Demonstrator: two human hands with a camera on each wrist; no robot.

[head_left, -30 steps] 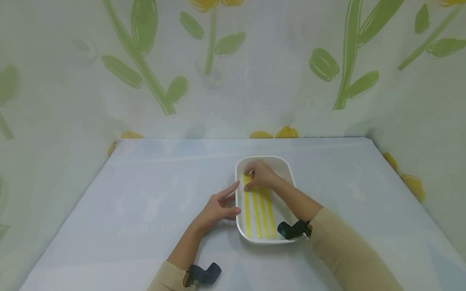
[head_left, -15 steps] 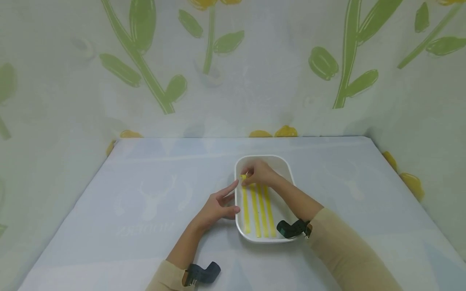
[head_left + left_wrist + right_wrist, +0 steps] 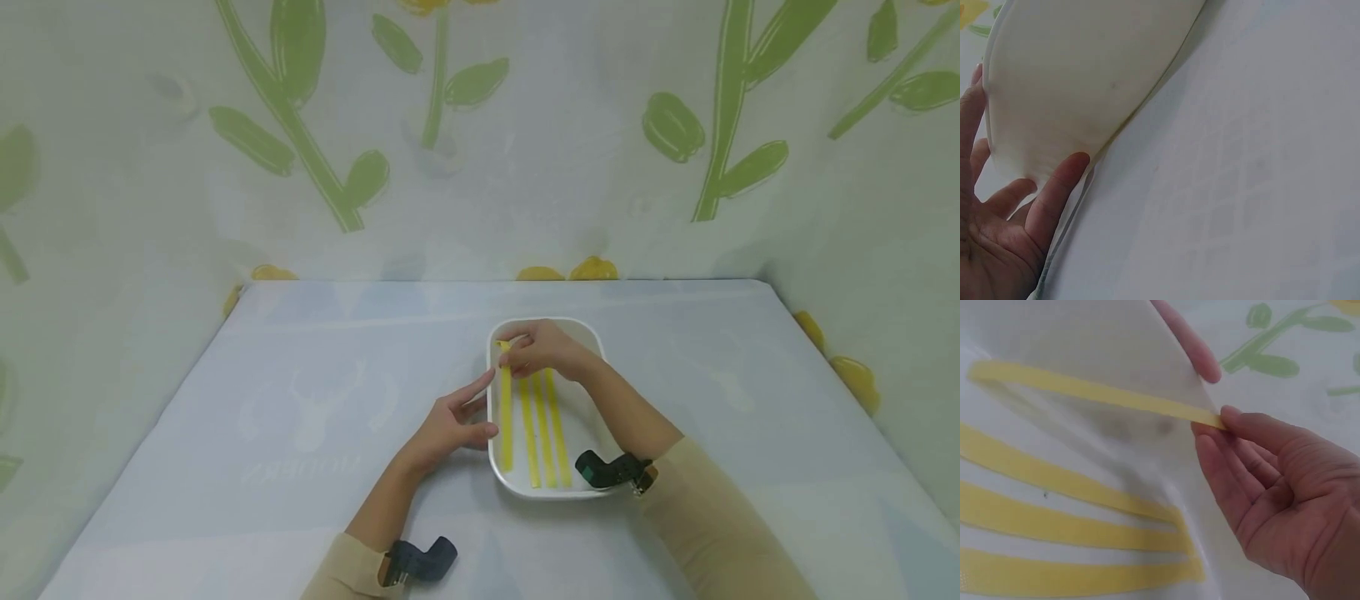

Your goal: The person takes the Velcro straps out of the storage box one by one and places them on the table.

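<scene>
Right hand (image 3: 542, 348) pinching one yellow strip (image 3: 1097, 392) at eleven o'clock in white tray (image 3: 587, 419); three further strips (image 3: 1072, 519) alongside. Left hand (image 3: 444, 429), unclenched, touches tray at nine o'clock.

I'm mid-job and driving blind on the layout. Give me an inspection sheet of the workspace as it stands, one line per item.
Surface: pale table with faint printed figures.
Job's things: a white tray; one yellow strip raised above the tray floor at its pinched end; three other yellow strips lying side by side on that floor.
Clutter: nothing seen, apart from a tiny dark speck between two strips.
Grips: left grip rests against the tray's left side; right grip pinches the raised strip's end.
Cables: nothing seen.
Surroundings: pale wall with green stems and yellow flowers; a dark device on each wrist.
</scene>
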